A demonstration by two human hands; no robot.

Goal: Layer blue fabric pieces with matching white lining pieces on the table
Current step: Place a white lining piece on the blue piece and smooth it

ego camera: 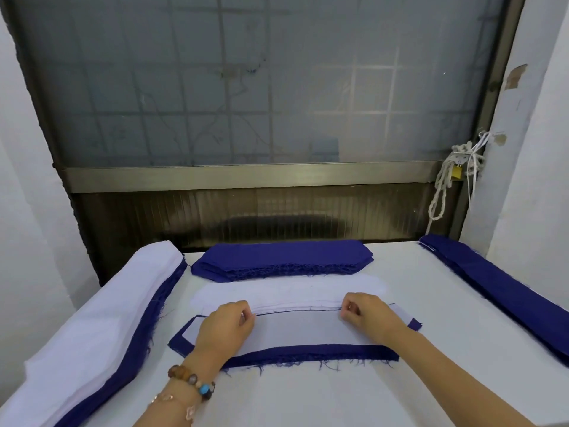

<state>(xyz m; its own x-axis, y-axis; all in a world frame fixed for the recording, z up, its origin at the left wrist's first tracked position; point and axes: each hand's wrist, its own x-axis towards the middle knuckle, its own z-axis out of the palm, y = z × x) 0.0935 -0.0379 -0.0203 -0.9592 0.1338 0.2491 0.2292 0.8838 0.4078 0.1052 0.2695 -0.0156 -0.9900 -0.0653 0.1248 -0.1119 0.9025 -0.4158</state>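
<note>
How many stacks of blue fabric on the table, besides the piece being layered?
3: back centre stack, right edge stack, left stack under white layers. Others may lie outside view.

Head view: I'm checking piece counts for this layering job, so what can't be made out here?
- Back blue stack: the number of layers; the edges are too fine to count.
- Right blue stack: cut off by the frame's right edge.
- Left pile: cut off at the bottom-left corner.
- Lining: parts of its far edge are covered by the left hand and right hand pinching it.
</note>
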